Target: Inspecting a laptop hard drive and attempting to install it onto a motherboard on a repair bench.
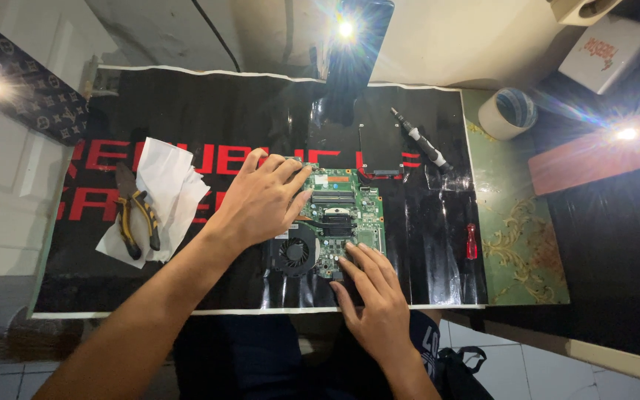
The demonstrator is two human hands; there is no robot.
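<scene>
Green board (346, 215) lies flat on the black mat (187, 126), near the mat's front edge and right of its centre. Long axis runs front to back: one short end toward the person, the other toward the wall. Fan (295, 252) sits at the board's front-left corner, round opening up. Left hand (261, 200) lies palm down over the board's left edge, fingers together and pointing right toward the back-left corner; it presses or rests there, nothing clenched, and I can't tell if the fingertips pinch anything. Right hand (375, 296) comes in from the front, fingers spread loosely and flat, tips touching the board's front edge just right of the fan; no grip on anything. Black plate (379, 144) lies behind the board, just beside its far end. Screwdriver (420, 139) lies behind and right of the board, angled, tip toward the back left. Small red tool (471, 241) lies right of the board, well apart, lengthwise front to back. Pliers (135, 215) with yellow handles sit on white paper (168, 181), well left of the board, handles toward the front. Tape roll (509, 112) stands off the mat, far back right of the board.
</scene>
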